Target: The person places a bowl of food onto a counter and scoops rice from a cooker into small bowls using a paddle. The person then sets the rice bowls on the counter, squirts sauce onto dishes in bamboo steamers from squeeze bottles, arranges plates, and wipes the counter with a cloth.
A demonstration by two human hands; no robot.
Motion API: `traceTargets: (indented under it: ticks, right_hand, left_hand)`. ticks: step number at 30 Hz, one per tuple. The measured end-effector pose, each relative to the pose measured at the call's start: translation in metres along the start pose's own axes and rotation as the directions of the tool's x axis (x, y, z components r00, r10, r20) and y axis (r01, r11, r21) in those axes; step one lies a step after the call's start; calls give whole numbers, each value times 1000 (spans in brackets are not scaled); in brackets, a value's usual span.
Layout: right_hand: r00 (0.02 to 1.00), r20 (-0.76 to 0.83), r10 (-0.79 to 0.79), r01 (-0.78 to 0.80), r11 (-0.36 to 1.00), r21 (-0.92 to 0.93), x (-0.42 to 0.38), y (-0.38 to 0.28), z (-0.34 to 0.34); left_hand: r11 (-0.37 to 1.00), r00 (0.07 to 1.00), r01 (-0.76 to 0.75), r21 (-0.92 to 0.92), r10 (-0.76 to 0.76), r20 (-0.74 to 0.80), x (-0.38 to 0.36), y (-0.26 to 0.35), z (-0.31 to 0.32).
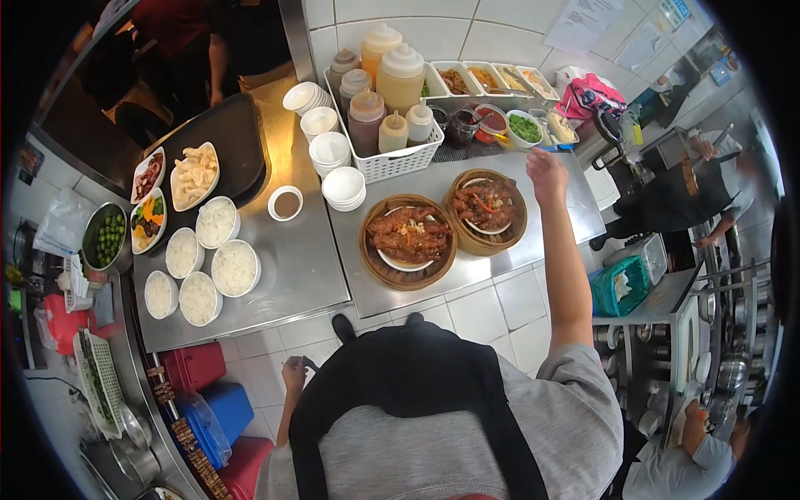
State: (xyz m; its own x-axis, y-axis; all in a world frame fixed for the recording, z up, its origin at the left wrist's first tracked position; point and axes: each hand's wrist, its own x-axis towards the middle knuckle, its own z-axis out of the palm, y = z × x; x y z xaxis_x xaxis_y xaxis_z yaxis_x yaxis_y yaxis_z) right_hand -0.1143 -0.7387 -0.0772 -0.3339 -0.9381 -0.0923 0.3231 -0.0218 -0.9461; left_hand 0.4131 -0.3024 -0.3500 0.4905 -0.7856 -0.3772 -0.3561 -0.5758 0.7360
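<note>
My right hand is raised just below a white bowl of chopped greens, its fingers bunched together; anything between them is too small to make out. To its left, a bamboo steamer holds a white dish of glazed brown food. Touching it is a second steamer with similar food, topped with pale bits. Low beside the black apron, my left hand has its fingers curled against something dark that I cannot make out.
A white basket of sauce bottles and stacked white bowls stand behind the steamers. Rice bowls, a sauce cup and a black tray are on the left. A co-worker stands at the right; another person is lower right.
</note>
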Motion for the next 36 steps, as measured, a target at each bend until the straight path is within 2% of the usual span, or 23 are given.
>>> traceTargets:
  ticks: [2, 3, 5, 7, 8, 9, 10, 12, 13, 15, 18, 20, 22, 23, 24, 26, 27, 28, 29, 30, 31, 33, 36]
  right_hand:
    - [988, 157, -11, 6, 1000, 29, -49, -19, 20]
    - [988, 155, -8, 4, 1000, 27, -70, -23, 28]
    - [947, 315, 59, -40, 997, -68, -113, -25, 45]
    - [909, 403, 108, -11, 972, -235, -154, -22, 67]
    - [869, 491, 64, 99, 949, -299, -166, -13, 72]
    - [846, 521, 115, 103, 923, -371, -180, -14, 84]
    - [822, 554, 128, 90, 933, -349, -191, -9, 94]
    - [801, 596, 60, 218, 898, -383, -195, -3, 103]
    - [800, 597, 57, 219, 899, -379, -196, -5, 102]
    - [821, 559, -114, 443, 744, -500, -200, -16, 98]
    - [807, 587, -65, 446, 719, -533, -219, -38, 90]
    - [788, 610, -82, 452, 750, -483, -231, -52, 91]
    - [720, 647, -251, 582, 727, -365, -235, -63, 89]
    - [691, 661, -293, 645, 664, -379, -234, -66, 86]
    - [688, 663, -295, 646, 665, -375, -234, -58, 86]
    - [830, 521, -198, 402, 861, -312, -228, -27, 81]
    - [843, 535, -61, 286, 892, -350, -220, -18, 74]
    - [844, 532, -66, 291, 890, -350, -211, -11, 70]
    - [876, 479, 59, 37, 981, -188, -198, -6, 66]
    - [871, 449, 196, -219, 976, -1, -187, -5, 63]
    - [882, 422, 209, -257, 964, 62, -173, -11, 62]
    - [938, 341, 55, -122, 976, 180, -150, -28, 65]
    - [936, 165, -310, 276, 940, 201, -97, -39, 68]
  left_hand:
    - [999, 999, -32, -35, 32, 2, 9, -12, -1]
    - [998, 1000, 5, -59, -5, 5, 14, -11, -2]
    - [996, 999, 12, -93, -15, -32, 16, -4, -5]
    - [999, 1000, -4, -33, 4, 5, 20, 8, -12]
    - [999, 999, -24, 25, 23, 43, 20, 11, -13]
    - [999, 999, -24, 25, 23, 43, 22, 11, -13]
    - [999, 998, -37, 2, 37, 48, 25, 9, -11]
    - [998, 997, -52, -19, 53, 51, 28, 2, -11]
    - [999, 997, -47, -7, 48, 53, 29, 5, -11]
    - [999, 998, -42, 0, 41, 49, 29, 11, -13]
    - [1000, 999, -11, -14, 12, 51, 27, 6, -10]
    - [1000, 999, -14, -13, 15, 40, 22, 1, -10]
    - [998, 999, -40, -42, 42, 30, 19, -4, -9]
    - [995, 997, -71, -71, 73, 23, 17, -6, -8]
    - [995, 997, -72, -71, 74, 19, 14, -9, -7]
    - [1000, 1000, -17, -6, 18, 7, 4, 1, -5]
    - [999, 999, -23, 40, 25, -42, -2, 6, -1]
    - [999, 999, -30, 39, 31, -39, -5, 8, -2]
    - [999, 1000, 3, 52, -2, -29, -7, 6, -1]
    - [997, 999, 38, 68, -36, -21, -8, 5, 0]
    - [995, 999, 40, 91, -37, -34, -11, 4, 0]
    - [994, 997, 61, 93, -56, -54, -17, 4, 0]
    - [992, 992, 105, 76, -99, -74, -25, 11, -4]
